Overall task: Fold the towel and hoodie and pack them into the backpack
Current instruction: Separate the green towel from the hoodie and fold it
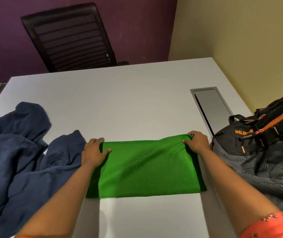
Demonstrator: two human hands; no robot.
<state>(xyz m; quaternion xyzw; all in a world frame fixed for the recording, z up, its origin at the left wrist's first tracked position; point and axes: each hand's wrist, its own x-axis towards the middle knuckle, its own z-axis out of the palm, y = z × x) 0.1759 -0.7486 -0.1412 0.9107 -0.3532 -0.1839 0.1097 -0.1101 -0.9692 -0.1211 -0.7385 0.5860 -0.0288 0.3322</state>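
Pinching the far corners of the soft, limp green towel (147, 167), the left hand (94, 152) and right hand (196, 143) grip where thin cloth folds easiest.

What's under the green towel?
The white table shows all around the green towel, which lies on it, folded with a lower layer peeking out. Anything else underneath is covered.
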